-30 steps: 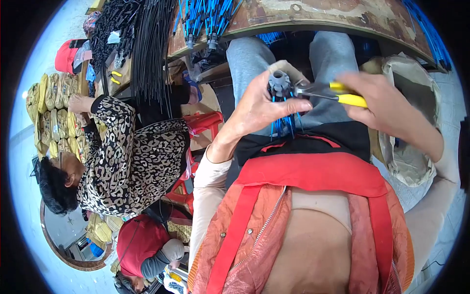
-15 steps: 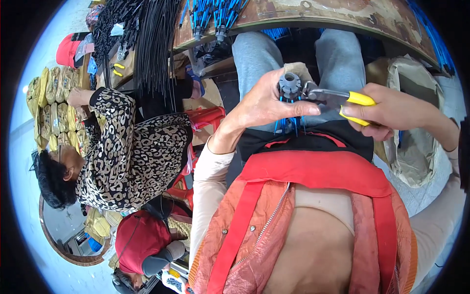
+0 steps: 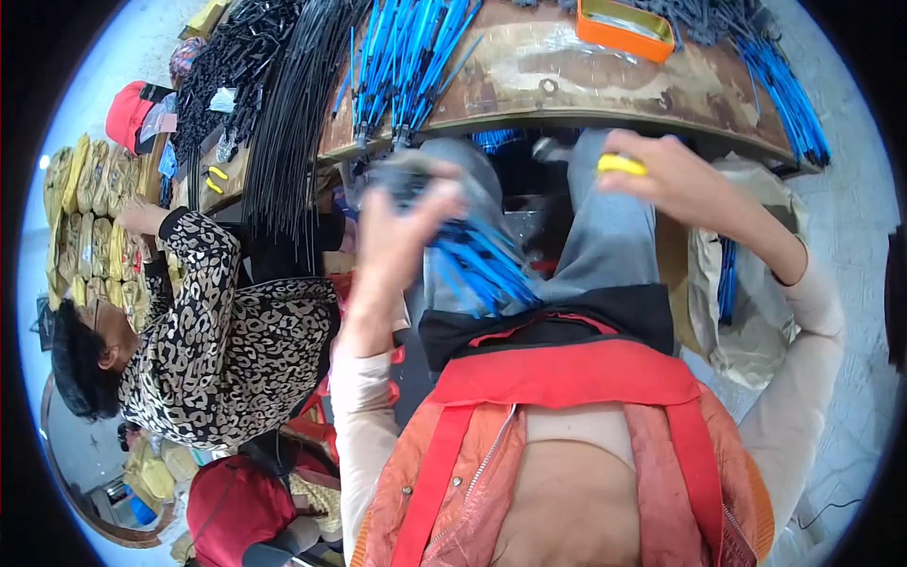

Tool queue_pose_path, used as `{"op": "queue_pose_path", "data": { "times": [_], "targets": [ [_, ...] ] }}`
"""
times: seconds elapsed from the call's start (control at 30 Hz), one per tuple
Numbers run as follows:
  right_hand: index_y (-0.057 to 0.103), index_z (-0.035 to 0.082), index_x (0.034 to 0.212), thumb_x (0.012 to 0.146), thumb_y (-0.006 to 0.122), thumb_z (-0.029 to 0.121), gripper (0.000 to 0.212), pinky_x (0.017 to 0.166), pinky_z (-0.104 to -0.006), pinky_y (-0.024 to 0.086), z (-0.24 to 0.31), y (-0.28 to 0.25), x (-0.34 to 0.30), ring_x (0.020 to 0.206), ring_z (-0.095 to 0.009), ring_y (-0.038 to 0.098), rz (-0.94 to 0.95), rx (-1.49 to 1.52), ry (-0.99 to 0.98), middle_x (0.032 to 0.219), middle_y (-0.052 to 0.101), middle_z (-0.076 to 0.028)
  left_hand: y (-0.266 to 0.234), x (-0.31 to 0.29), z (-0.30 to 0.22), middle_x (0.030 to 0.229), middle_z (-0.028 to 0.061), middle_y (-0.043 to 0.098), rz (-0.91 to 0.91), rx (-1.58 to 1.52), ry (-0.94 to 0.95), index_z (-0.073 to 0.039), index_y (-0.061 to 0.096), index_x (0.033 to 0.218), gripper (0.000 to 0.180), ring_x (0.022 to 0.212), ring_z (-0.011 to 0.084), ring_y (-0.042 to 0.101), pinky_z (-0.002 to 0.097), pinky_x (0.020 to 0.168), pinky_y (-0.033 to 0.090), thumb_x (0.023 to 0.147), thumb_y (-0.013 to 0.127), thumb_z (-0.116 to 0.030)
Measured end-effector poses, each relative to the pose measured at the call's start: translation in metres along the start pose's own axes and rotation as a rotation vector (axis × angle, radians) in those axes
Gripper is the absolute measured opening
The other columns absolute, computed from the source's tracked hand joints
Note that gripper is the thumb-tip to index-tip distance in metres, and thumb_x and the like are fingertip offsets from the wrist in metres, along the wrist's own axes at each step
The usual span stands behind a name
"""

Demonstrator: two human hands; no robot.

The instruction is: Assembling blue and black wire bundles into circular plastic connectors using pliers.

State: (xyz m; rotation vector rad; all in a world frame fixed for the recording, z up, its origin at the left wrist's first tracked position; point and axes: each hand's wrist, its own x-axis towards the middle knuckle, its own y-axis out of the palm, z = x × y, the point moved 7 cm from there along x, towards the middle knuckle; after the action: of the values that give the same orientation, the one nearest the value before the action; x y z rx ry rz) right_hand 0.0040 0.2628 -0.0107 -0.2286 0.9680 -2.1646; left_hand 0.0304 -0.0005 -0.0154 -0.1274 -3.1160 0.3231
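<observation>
Over my left thigh, my left hand [image 3: 385, 231] grips a grey round hub [image 3: 402, 180] with a bundle of thin blue rods [image 3: 487, 269] trailing from it toward my lap. Motion smears this hand and the hub. My right hand [image 3: 685, 180] is closed on pliers with yellow handles [image 3: 622, 165], held above my right knee. The jaws of the pliers are blurred and point left, apart from the hub. Similar blue rod bundles [image 3: 411, 61] with grey hubs lie on the wooden table [image 3: 529, 90] just ahead of my left hand.
An orange box [image 3: 624, 38] stands at the table's far side, with more blue rods [image 3: 779, 99] at its right end. Long black rods [image 3: 293, 142] hang off the left side. An open sack [image 3: 746, 354] stands right of me. Another person [image 3: 227, 340] sits at my left.
The pliers have come away from the hub. My left hand has swung left and toward the table with the bundle, and my right hand has shifted left. More of the table shows.
</observation>
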Motion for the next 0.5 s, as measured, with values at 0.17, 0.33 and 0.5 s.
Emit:
{"op": "queue_pose_path", "data": {
  "times": [0.17,0.33,0.5],
  "targets": [
    [0.056,0.007,0.115,0.087,0.062,0.047,0.049,0.074,-0.0442,0.049,-0.137,-0.064,-0.012,0.093,-0.038,0.062,-0.427,-0.627,0.301,0.101,0.065,-0.019,-0.08,-0.005,-0.068,0.077,0.0011,0.046,0.081,-1.138,0.212,-0.003,0.051,0.107,0.032,0.084,0.0174,0.051,0.0404,0.099,0.042,0.102,0.047,-0.034],
    [0.047,0.007,0.137,0.067,0.079,0.021,0.078,0.105,-0.0471,0.034,-0.026,-0.033,0.004,0.123,-0.037,0.047,-0.582,-0.725,-0.318,0.131,0.05,-0.018,-0.048,0.002,-0.026,0.079,0.0053,0.056,-0.599,-1.101,0.159,0.002,0.051,0.101,0.025,0.078,0.0167,0.057,0.0428,0.103,0.043,0.098,0.056,-0.023],
    [0.035,0.005,0.146,0.069,0.083,0.012,0.091,0.11,-0.0405,0.032,0.051,0.01,0.007,0.132,-0.024,0.04,-0.525,0.67,-0.442,0.144,0.041,-0.017,0.007,0.033,0.058,0.083,0.0151,0.065,-0.279,-1.56,-0.223,0.001,0.058,0.084,0.034,0.088,0.0314,0.065,0.0522,0.103,0.045,0.097,0.054,-0.03]
  ]
}}
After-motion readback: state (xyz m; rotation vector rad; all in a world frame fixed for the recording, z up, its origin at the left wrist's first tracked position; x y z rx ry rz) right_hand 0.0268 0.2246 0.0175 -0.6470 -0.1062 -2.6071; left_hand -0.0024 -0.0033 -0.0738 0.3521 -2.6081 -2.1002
